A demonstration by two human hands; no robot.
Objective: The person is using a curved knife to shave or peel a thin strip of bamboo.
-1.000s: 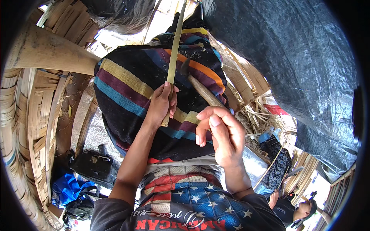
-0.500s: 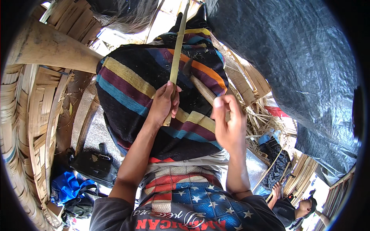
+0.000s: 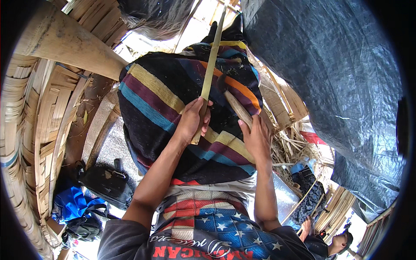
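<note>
My left hand point(image 3: 193, 119) is closed around the lower part of a long, pale bamboo strip point(image 3: 212, 65), which slants away from me over my lap. To its right lies a knife with a thick wooden handle point(image 3: 237, 105) and a short, dark, curved blade. My right hand point(image 3: 257, 139) has its fingers closed over the near end of that handle. Underneath, a striped cloth point(image 3: 149, 108) in black, yellow, maroon, blue and orange covers my lap. Little pale shavings are scattered on it.
A dark tarp point(image 3: 329, 78) hangs along the right. A thick bamboo pole point(image 3: 69, 39) and woven bamboo walling point(image 3: 43, 138) stand at the left. A black bag point(image 3: 108, 184) and blue bag point(image 3: 71, 206) sit lower left. Another person point(image 3: 323, 247) is at lower right, near bamboo strips.
My right hand has come down from beside the knife, fingers raised, onto its handle. The left hand still holds the bamboo strip. The whole view has shifted slightly.
</note>
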